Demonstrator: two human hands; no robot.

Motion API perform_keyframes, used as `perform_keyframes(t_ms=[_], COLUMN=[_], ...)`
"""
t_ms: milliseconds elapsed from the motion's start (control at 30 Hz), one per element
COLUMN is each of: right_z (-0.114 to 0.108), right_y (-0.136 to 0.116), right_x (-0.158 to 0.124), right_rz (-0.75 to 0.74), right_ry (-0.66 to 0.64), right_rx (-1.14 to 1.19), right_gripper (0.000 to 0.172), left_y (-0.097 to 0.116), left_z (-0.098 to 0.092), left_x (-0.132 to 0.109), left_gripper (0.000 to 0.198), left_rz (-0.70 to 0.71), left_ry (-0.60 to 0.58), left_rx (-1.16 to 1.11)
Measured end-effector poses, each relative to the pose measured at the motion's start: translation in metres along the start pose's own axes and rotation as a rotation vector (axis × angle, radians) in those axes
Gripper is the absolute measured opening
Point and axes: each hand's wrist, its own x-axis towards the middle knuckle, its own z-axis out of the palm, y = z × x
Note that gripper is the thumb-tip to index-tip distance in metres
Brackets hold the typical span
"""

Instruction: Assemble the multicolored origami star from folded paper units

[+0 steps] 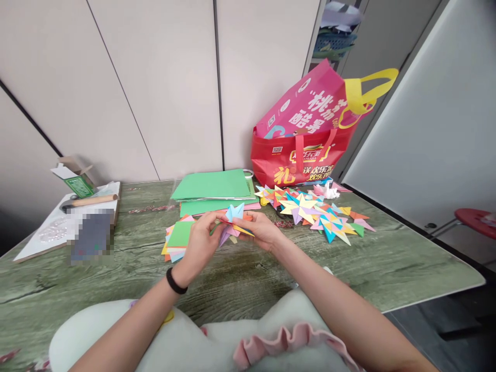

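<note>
Above the middle of the table, a folded paper star point(234, 213) in light blue, yellow, red and purple is held between both hands. My left hand point(204, 233) pinches its left side, the wrist wearing a black band. On the opposite side my right hand point(259, 230) grips the star with thumb and fingers, and part of the paper is hidden behind them. Just left of my left hand lies a stack of small coloured paper squares point(180, 234), green on top. Right of my right hand, several finished paper stars point(300, 207) lie in a heap.
Green paper sheets point(213, 185) lie stacked at the back. A red bag point(267, 155) with a pink bag point(298, 111) inside stands against the wall. At left are a white board point(36, 232), an open small box point(79, 185), a wooden-handled tool point(96, 200) and a blurred dark object point(92, 235).
</note>
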Motion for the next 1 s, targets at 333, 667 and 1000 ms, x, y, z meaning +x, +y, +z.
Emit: perform_keyframes(t_ms=[333, 667, 1000], right_z=[-0.014, -0.013, -0.014], right_y=[-0.005, -0.004, -0.003], right_x=[0.005, 0.004, 0.0], right_rz=[-0.055, -0.048, -0.137], right_ry=[-0.258, -0.24, -0.268], right_rx=[0.009, -0.014, -0.199], right_gripper=[0.045, 0.051, 0.051], left_y=[0.008, 0.003, 0.007], left_z=[0.0, -0.003, -0.007], left_x=[0.0, 0.002, 0.006], left_gripper=[0.018, 0.018, 0.023], left_rz=[-0.224, -0.218, -0.241], left_ry=[-0.045, -0.097, -0.161], left_rx=[-0.034, 0.013, -0.063])
